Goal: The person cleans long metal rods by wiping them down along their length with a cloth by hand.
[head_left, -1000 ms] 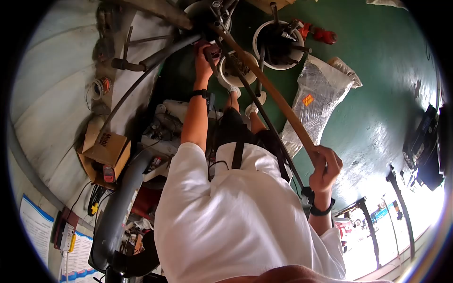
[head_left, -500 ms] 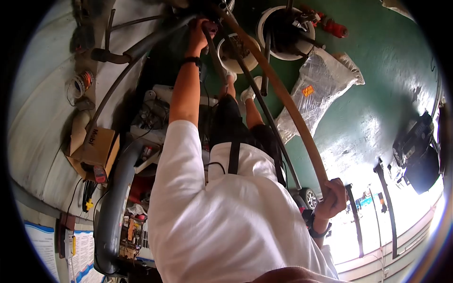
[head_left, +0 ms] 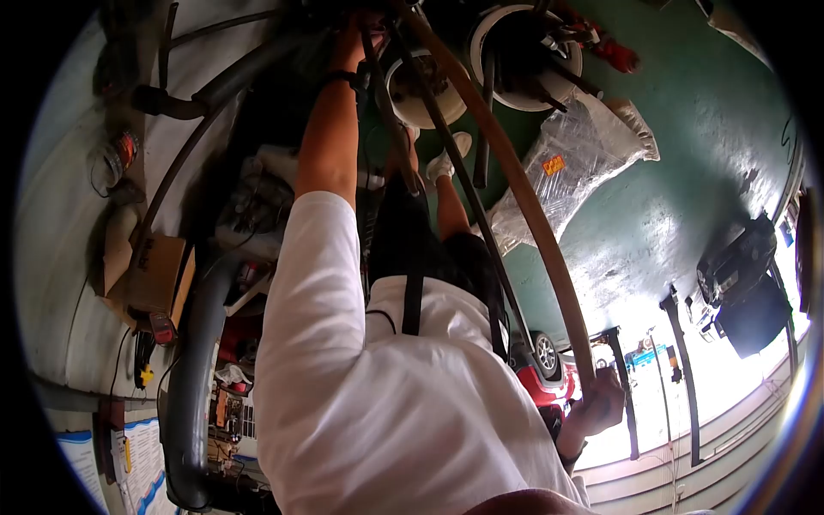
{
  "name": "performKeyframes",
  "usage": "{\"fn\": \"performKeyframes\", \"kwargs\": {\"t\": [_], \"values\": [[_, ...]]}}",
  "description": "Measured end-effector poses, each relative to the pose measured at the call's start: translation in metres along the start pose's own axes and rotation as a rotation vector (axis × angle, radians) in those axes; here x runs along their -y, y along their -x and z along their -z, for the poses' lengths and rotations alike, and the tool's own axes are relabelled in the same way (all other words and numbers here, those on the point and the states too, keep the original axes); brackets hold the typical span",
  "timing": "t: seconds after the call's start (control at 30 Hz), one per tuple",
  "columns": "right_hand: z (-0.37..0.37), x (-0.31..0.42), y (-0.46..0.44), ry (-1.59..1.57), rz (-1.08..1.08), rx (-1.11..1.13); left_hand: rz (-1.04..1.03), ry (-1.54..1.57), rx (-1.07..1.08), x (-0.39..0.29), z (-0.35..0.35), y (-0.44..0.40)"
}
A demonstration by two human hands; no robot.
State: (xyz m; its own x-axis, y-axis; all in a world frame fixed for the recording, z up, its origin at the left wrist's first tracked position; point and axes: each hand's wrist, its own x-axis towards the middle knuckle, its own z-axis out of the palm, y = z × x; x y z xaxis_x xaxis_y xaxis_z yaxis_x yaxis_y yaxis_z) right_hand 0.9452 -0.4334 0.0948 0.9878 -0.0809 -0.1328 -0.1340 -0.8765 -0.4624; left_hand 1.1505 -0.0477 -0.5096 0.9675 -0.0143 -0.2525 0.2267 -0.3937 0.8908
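My right hand is closed around the lower right end of a long, slightly curved brown bar. That bar runs up to the top centre, near my left hand. My left hand, at the end of a stretched arm, is closed on a dark object that I cannot make out in the shadow. Dark thin rods slant down from there, one long and one shorter. Below and right of my left hand stands a light bucket with small brownish contents.
A larger white bucket holds dark metal parts. Beside it lie a red object and a plastic-wrapped package. At left are a cardboard box and a thick grey pipe. A red car shows at lower right.
The view has shifted. My left hand has moved up towards the top edge, and my right hand has moved down with the bar's end. The red car has come into view.
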Motion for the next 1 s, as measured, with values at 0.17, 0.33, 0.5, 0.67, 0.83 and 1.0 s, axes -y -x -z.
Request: {"fn": "performKeyframes", "kwargs": {"t": [0.17, 0.33, 0.5, 0.67, 0.83, 1.0], "values": [[-0.003, 0.000, -0.003, -0.137, -0.074, -0.009, -0.200, -0.281, -0.137, -0.059, 0.007, -0.006], [-0.004, 0.001, -0.002, -0.041, -0.021, -0.042, 0.279, 0.318, -0.169, -0.054, -0.012, 0.015], [-0.002, 0.008, -0.017, -0.131, 0.028, 0.002, 0.166, 0.631, -0.077, -0.048, -0.015, 0.033], [-0.005, 0.022, -0.026, -0.161, 0.023, -0.010, 0.057, 0.554, -0.156, -0.053, -0.014, 0.046], [-0.006, 0.025, -0.023, -0.192, 0.001, -0.024, -0.103, 0.433, -0.220, -0.083, -0.011, 0.063], [-0.004, 0.023, -0.023, -0.210, -0.005, -0.012, -0.028, 0.671, -0.176, -0.138, -0.001, 0.103]]}}
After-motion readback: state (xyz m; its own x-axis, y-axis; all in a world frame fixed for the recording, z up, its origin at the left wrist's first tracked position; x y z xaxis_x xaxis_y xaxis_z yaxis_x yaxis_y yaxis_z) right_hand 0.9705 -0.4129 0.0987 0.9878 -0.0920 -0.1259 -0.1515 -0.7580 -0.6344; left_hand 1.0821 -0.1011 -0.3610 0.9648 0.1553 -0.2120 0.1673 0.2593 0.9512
